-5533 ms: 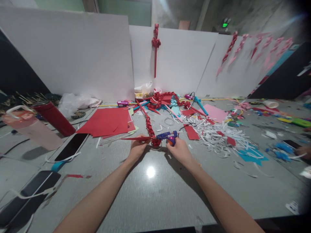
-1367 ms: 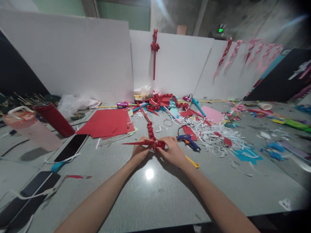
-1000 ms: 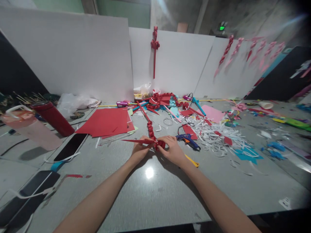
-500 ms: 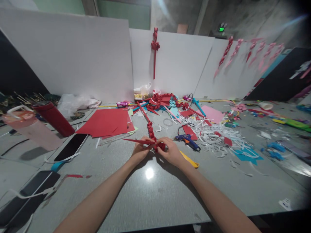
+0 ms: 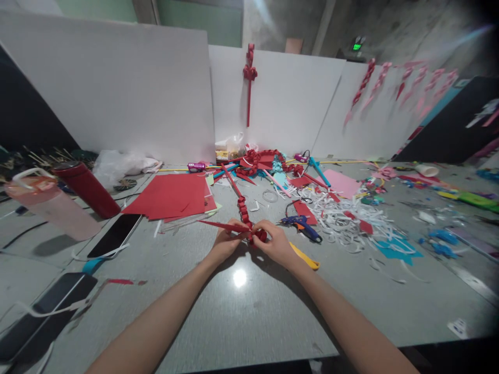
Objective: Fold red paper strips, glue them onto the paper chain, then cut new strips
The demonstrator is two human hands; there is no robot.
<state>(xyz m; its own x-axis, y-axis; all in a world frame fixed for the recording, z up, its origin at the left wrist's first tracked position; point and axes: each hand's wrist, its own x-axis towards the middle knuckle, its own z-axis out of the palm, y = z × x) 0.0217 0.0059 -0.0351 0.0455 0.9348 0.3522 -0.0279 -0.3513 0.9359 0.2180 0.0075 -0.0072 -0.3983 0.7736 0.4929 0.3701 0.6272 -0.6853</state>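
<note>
My left hand point(image 5: 227, 242) is closed on a folded piece of red paper point(image 5: 224, 226) whose pointed end sticks out to the left. Against it, my right hand point(image 5: 274, 243) pinches the lower end of a red paper chain point(image 5: 244, 210), where curled red loops show between my fingers. The chain runs away from me up the table to a thin red stick. My fingertips nearly meet, so the exact join between paper and chain is hidden. Just right of my right hand lie a yellow-handled tool point(image 5: 306, 256) and a blue glue gun point(image 5: 301, 226).
Red paper sheets point(image 5: 171, 195) lie left of centre, beside a phone point(image 5: 115, 236), a red flask point(image 5: 88, 189) and a pink bottle point(image 5: 52, 205). White paper strips point(image 5: 335, 213) pile up on the right. Behind stands a white panel point(image 5: 280, 104) with a hanging red paper ornament point(image 5: 250, 74).
Both hands keep nearly the same place and grip. The red paper's pointed end tips slightly upward, and the view shifts a little.
</note>
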